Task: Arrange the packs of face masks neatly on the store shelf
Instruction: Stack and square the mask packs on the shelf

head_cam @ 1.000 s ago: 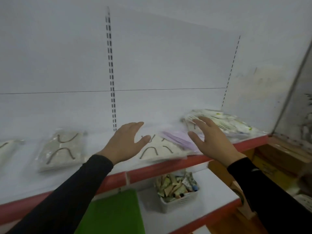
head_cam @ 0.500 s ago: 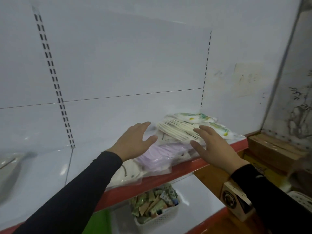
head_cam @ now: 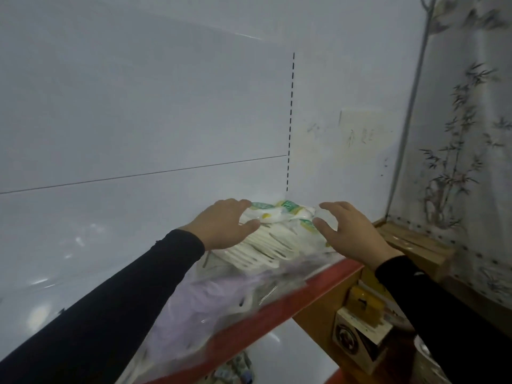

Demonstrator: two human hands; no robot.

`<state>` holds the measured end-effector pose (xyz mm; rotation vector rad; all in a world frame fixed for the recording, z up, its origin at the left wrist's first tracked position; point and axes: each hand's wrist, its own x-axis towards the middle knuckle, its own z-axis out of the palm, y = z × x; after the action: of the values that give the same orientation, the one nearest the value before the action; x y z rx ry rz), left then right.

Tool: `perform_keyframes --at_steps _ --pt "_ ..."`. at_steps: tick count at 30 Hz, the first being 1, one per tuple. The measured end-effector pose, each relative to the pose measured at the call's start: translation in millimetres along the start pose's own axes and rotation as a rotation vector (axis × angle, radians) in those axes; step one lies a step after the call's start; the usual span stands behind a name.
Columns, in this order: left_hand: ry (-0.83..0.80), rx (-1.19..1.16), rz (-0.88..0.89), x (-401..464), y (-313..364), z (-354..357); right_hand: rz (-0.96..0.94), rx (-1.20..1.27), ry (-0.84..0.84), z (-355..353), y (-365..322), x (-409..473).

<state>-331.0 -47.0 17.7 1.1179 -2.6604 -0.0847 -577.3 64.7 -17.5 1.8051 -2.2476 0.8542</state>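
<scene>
A heap of face mask packs lies at the right end of the white shelf with a red front edge. On top is a white pack with green and yellow print. My left hand pinches its left end between thumb and fingers. My right hand curls round its right end. Beneath it lies a clear pack of white masks. A clear pack of purple masks is nearer to me, reaching the shelf's front edge and partly hidden by my left sleeve.
The shelf's white back panel and side wall meet just behind the heap. A lower shelf holds a basket of small packets. Cardboard boxes and a wooden box stand to the right, before a bamboo-print curtain.
The view swung right along the shelf. Both hands moved from open above the packs to the heap at the right end and closed on the top pack's two ends.
</scene>
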Motion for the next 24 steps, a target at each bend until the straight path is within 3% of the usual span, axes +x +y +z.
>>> perform_keyframes --at_steps 6,12,16,20,24 --pt "-0.092 0.015 -0.012 58.5 45.3 23.7 0.070 -0.028 -0.232 12.7 63.8 55.2" --pt "-0.169 0.023 -0.180 106.1 92.4 55.6 0.039 0.035 -0.580 31.8 111.9 95.4" --pt "-0.210 -0.020 -0.306 115.4 110.6 71.8 -0.097 0.173 -0.561 48.1 128.8 109.6" --pt "-0.147 -0.176 -0.377 118.0 119.8 79.8 -0.073 0.519 -0.512 49.5 139.2 117.4" --pt "-0.089 -0.350 -0.413 119.3 121.9 77.2 0.184 1.090 -0.622 47.2 146.6 133.8"
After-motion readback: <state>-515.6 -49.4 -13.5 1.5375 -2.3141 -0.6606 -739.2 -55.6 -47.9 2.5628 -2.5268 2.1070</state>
